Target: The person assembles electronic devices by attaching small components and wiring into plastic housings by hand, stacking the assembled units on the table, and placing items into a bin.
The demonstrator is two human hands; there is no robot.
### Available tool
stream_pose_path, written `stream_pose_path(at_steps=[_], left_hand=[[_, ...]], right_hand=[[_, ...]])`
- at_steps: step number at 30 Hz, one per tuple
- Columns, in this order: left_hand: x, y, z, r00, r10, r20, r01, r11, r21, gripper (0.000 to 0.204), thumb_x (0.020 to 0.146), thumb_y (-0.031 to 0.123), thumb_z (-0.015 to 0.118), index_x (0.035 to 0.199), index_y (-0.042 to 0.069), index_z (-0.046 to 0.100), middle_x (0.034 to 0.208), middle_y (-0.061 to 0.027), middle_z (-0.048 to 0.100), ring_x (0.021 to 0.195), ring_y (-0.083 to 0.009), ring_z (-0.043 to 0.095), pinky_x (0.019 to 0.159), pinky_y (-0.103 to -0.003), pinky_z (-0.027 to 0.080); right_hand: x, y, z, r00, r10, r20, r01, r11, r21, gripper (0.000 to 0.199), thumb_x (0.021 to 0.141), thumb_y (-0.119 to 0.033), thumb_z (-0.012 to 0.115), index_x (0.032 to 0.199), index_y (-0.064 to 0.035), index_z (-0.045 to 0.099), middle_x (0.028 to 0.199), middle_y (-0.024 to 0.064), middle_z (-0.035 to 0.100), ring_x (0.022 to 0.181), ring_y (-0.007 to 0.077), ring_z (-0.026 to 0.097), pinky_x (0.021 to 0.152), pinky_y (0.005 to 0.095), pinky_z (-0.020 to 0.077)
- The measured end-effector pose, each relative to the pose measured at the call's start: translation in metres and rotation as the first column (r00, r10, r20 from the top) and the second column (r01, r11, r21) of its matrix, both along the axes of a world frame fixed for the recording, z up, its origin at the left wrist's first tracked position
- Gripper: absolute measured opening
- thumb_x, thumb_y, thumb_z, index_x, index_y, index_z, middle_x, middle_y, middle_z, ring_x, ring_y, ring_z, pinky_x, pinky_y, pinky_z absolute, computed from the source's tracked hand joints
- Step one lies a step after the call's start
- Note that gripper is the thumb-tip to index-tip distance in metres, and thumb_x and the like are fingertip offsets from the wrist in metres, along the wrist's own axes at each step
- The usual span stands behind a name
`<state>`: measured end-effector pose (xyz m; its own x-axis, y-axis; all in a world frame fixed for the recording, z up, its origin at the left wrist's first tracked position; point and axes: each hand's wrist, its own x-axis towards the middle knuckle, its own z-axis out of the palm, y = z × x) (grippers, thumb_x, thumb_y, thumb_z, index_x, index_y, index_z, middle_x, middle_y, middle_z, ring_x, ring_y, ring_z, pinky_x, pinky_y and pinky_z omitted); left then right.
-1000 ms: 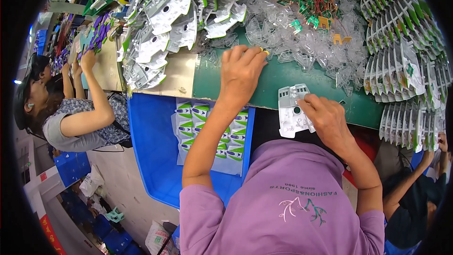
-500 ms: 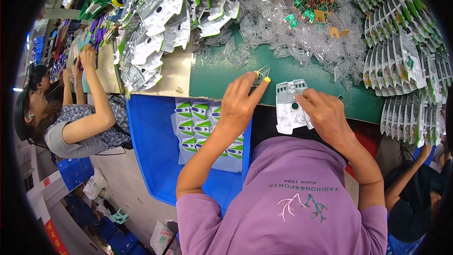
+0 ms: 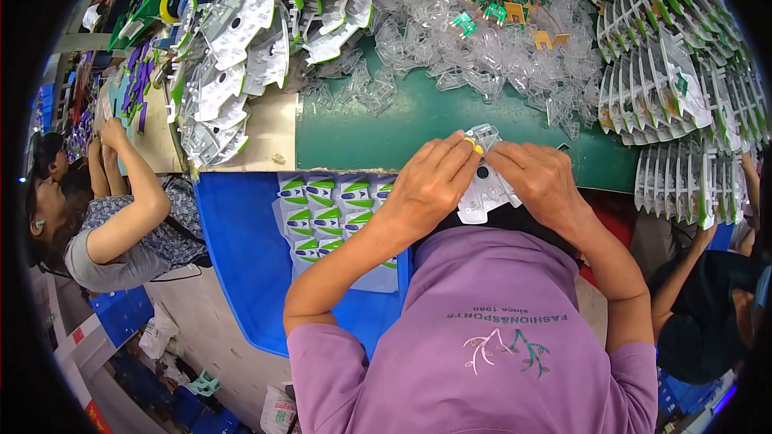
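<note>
Right hand (image 3: 537, 178) pinches white shell (image 3: 482, 194) at fingertips; left hand (image 3: 430, 183) alongside, grip unclear; likely fitting step, next needs alignment.

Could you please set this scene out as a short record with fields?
Held part: white-and-grey moulded plastic shell
Right hand: gripping the shell's right side
Left hand: fingers at the shell's far end, yellow fingertip cover showing; its grip is unclear
Beyond hands: heap of small clear plastic pieces on flat green worktop
Far right: stacked rows of grey-white shells with green edges
Near left: open blue plastic bin containing white-and-green parts
</note>
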<state>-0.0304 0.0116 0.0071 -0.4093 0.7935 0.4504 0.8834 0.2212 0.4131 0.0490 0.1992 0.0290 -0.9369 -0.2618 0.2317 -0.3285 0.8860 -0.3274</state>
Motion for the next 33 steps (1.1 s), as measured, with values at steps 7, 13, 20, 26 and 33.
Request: stream_pose_path(at_steps=[7,13,20,26,33], left_hand=[[0.007,0.001,-0.003,0.999,0.034,0.018,-0.033,0.997,-0.065,0.027,0.071,0.003,0.066,0.098,-0.004,0.064,0.103,-0.0123,0.060,0.098,-0.0284,0.062,0.081,-0.039,0.049],[0.002,0.002,-0.007,0.994,0.053,-0.097,-0.055,0.998,-0.013,0.025,0.070,0.009,0.074,0.092,0.001,0.066,0.094,-0.0073,0.064,0.093,-0.0212,0.062,0.079,-0.034,0.044],[0.007,0.008,-0.026,0.995,0.047,0.088,-0.065,0.976,0.207,0.030,0.068,0.001,0.076,0.096,0.001,0.065,0.092,-0.0082,0.064,0.088,-0.0240,0.062,0.073,-0.035,0.046],[0.005,0.013,-0.020,0.914,0.051,0.403,-0.173,0.946,0.273,0.067,0.071,-0.004,0.072,0.132,0.002,0.046,0.096,-0.0075,0.066,0.088,-0.0253,0.058,0.075,-0.037,0.046],[-0.002,0.010,-0.015,0.932,-0.108,0.346,0.101,0.994,0.038,0.069,0.077,-0.007,0.062,0.140,0.005,0.038,0.105,-0.0054,0.067,0.090,-0.0254,0.055,0.084,-0.038,0.041]], right_hand=[[-0.004,0.001,0.002,0.997,-0.073,0.037,0.076,0.992,-0.100,0.012,0.076,0.002,0.062,0.086,-0.0034,0.058,0.071,0.0084,0.060,0.060,0.0248,0.062,0.052,0.0355,0.0482],[-0.007,0.001,0.001,0.990,-0.111,0.084,0.125,0.974,-0.186,0.012,0.076,0.001,0.063,0.086,-0.0032,0.058,0.075,0.0085,0.060,0.062,0.0284,0.061,0.053,0.0371,0.0468],[0.004,0.009,0.005,0.965,-0.190,0.178,0.224,0.955,-0.195,0.016,0.074,-0.005,0.068,0.087,-0.0015,0.061,0.094,0.0108,0.059,0.075,0.0303,0.062,0.061,0.0388,0.0481],[0.015,0.009,0.012,0.977,-0.128,0.173,0.169,0.954,-0.248,0.024,0.073,-0.013,0.070,0.093,-0.0009,0.065,0.090,0.0126,0.056,0.076,0.0316,0.062,0.064,0.0408,0.0501],[0.017,0.012,0.033,0.954,-0.154,0.259,0.265,0.835,-0.483,0.016,0.077,-0.001,0.063,0.092,0.0028,0.066,0.091,0.0141,0.064,0.078,0.0287,0.065,0.067,0.0338,0.0517]])
